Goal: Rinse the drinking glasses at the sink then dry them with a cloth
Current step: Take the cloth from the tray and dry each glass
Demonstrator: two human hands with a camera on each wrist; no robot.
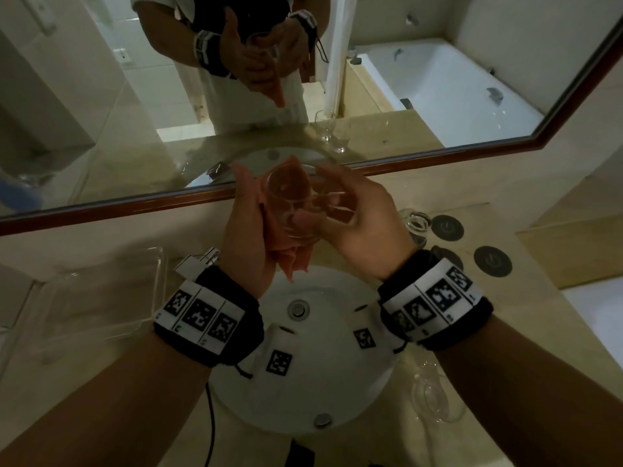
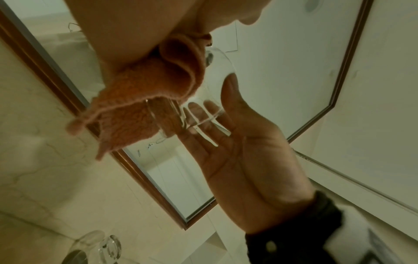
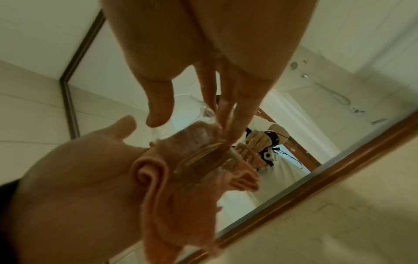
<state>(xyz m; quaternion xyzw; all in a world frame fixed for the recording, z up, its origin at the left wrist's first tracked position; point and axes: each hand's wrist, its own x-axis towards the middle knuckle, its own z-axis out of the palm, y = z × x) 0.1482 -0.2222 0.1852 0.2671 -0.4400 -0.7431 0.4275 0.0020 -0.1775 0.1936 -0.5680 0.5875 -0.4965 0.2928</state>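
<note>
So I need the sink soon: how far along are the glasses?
Mid-job. The left hand holds the pink cloth against a glass that the right hand grips above the sink: drying. Two more glasses stand on the counter; whether they're rinsed or dried, I can't tell.

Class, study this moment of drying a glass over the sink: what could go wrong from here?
1. The glass is held over the sink only by the right hand fingertips and the cloth in the left hand; it may slip and break.
2. Another glass lies by the right forearm, which could knock it.
</note>
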